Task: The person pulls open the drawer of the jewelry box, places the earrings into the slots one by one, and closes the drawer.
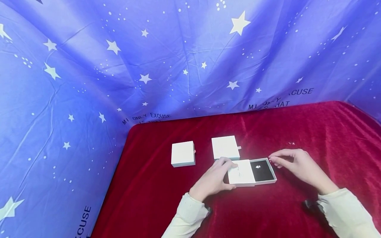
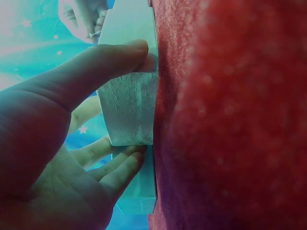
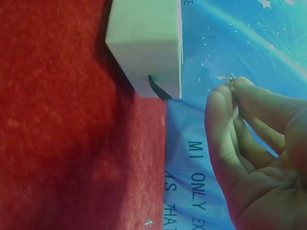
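Note:
My left hand [image 1: 210, 178] grips the sleeve of a white slide-out box [image 1: 244, 178], thumb on the near side and fingers at the far side. The box's drawer [image 1: 274, 180] is pulled out to the right, showing a black insert [image 1: 262, 174] with a small shiny silvery piece [image 1: 258, 167] on it. Just right of the drawer, my right hand [image 1: 297, 163] pinches a tiny silvery jewelry piece [image 3: 232, 76] between thumb and fingertips. A dark pull tab [image 3: 157, 88] sticks out of the drawer's end in the right wrist view.
Two more white boxes lie behind, one at the left [image 1: 183, 153] and one right behind the sleeve [image 1: 225, 147], both with small tabs. Tiny silvery star pieces [image 1: 291, 143] lie on the red velvet cloth [image 1: 154, 201]. A blue starred curtain [image 1: 178, 49] hangs behind.

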The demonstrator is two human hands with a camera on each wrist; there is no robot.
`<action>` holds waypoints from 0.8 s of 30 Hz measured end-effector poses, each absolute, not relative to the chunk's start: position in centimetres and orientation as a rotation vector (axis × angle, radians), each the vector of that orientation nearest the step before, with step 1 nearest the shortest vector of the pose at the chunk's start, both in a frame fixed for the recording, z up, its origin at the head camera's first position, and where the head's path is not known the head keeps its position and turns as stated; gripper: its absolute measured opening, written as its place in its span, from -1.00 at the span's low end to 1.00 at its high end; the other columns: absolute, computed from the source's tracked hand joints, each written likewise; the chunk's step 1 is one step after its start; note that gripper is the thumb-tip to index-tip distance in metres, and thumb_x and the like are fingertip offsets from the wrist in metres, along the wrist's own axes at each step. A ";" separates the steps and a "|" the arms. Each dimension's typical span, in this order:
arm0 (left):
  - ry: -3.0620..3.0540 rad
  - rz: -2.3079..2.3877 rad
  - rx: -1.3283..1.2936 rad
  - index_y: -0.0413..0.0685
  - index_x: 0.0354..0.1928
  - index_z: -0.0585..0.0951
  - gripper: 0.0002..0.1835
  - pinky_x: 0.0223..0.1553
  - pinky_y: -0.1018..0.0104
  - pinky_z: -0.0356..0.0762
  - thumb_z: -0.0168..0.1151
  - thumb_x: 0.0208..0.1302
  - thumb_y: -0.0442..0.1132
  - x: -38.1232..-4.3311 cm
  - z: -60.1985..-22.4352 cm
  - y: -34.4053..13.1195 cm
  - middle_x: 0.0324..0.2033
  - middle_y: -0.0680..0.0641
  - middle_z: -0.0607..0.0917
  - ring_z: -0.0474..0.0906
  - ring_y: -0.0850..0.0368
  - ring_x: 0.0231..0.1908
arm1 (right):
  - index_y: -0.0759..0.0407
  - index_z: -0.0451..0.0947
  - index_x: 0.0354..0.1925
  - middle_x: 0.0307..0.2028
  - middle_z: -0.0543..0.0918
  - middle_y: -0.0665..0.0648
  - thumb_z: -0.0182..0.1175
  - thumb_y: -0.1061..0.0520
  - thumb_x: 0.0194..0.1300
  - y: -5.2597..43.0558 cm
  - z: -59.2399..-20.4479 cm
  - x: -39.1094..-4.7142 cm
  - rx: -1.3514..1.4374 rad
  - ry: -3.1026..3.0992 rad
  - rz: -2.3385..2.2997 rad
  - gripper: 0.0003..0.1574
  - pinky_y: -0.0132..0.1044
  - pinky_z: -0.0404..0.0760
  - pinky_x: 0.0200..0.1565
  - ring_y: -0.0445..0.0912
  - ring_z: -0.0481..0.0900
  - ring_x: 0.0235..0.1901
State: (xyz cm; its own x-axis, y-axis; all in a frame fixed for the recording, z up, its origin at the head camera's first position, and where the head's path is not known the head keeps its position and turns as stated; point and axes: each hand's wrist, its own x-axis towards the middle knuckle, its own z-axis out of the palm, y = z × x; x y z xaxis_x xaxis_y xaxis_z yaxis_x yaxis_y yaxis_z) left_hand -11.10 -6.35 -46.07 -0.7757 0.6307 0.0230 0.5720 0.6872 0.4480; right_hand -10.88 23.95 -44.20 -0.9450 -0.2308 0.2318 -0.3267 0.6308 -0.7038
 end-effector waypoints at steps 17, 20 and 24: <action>2.771 0.659 1.007 0.13 0.24 0.45 -0.33 0.15 0.54 0.40 0.52 0.08 -0.04 -11.1 -46.2 -6.3 0.21 0.09 0.45 0.40 0.23 0.18 | 0.06 0.76 -0.28 -0.42 0.75 -0.14 0.45 0.18 0.12 22.3 -44.6 -10.7 0.590 -2.779 1.041 -0.87 -0.41 0.59 -0.29 -0.43 0.59 -0.38; 2.773 0.656 1.008 0.13 0.24 0.45 -0.32 0.15 0.55 0.40 0.52 0.08 -0.04 -11.1 -46.2 -6.3 0.21 0.09 0.45 0.40 0.23 0.18 | 0.05 0.76 -0.29 -0.41 0.74 -0.14 0.47 0.18 0.10 22.0 -44.7 -10.7 0.631 -2.762 0.988 -0.85 -0.37 0.60 -0.29 -0.42 0.56 -0.40; 2.769 0.657 0.997 0.13 0.25 0.45 -0.32 0.14 0.54 0.41 0.52 0.09 -0.04 -11.1 -46.1 -6.3 0.22 0.09 0.44 0.40 0.23 0.17 | 0.03 0.77 -0.30 -0.40 0.74 -0.13 0.50 0.20 0.03 21.6 -45.0 -10.6 0.668 -2.752 0.949 -0.81 -0.39 0.56 -0.33 -0.39 0.53 -0.42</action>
